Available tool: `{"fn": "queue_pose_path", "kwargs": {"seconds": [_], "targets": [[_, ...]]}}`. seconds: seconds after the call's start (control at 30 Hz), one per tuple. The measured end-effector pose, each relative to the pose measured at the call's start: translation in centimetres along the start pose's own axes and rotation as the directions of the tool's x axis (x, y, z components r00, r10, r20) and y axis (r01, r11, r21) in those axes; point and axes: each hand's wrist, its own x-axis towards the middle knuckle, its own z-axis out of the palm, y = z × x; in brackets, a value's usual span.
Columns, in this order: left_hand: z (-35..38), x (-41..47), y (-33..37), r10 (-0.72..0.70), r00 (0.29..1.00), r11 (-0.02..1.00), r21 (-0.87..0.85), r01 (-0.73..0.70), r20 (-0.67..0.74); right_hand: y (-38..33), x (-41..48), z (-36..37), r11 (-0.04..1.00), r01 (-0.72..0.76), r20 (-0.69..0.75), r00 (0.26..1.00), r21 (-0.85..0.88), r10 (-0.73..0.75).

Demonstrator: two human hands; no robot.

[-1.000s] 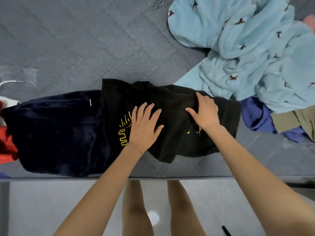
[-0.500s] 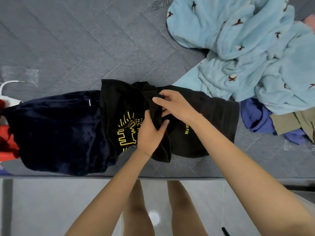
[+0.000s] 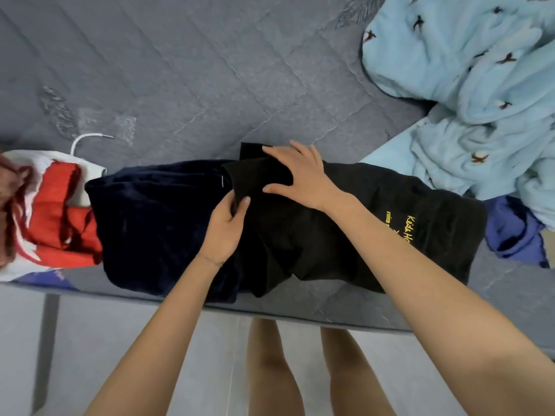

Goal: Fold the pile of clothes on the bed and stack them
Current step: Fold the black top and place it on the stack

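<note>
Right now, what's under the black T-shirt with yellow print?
The black T-shirt overlaps the dark navy fleece garment at left; grey quilted bed surrounds it. Beneath its middle is hidden.

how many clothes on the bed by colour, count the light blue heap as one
black shirt: 1
navy garment: 1
red and white garment: 1
light blue heap: 1
purple garment: 1
total: 5

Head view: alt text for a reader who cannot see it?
The left hand pinches a fold of a black T-shirt on a grey bed while the right hand lies flat on it; a navy garment lies alongside.
</note>
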Motion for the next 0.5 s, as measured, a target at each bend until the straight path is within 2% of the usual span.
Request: {"fn": "queue_pose_path", "kwargs": {"seconds": [0.1,0.23,0.4,0.5], "targets": [[-0.7,0.3,-0.6,0.012,1.000,1.000,0.028,-0.012,-0.005,-1.5,1.6,0.4,0.999,0.036,-0.035,0.999,-0.020,-0.037],[-1.3,0.5,-0.9,0.080,0.996,0.989,0.128,-0.073,-0.045,-1.8,2.6,0.9,0.987,-0.042,-0.119,0.991,0.154,0.061],[-1.9,1.3,-0.9,0.173,0.985,0.911,0.382,-0.155,-0.013,-1.1,2.8,1.2,0.985,-0.166,-0.335,0.926,0.054,0.174],[-1.8,2.0,-1.0,0.262,0.965,0.810,0.537,-0.236,0.029,-0.9,3.0,1.6,0.969,-0.245,-0.381,0.900,-0.034,0.215]]}}
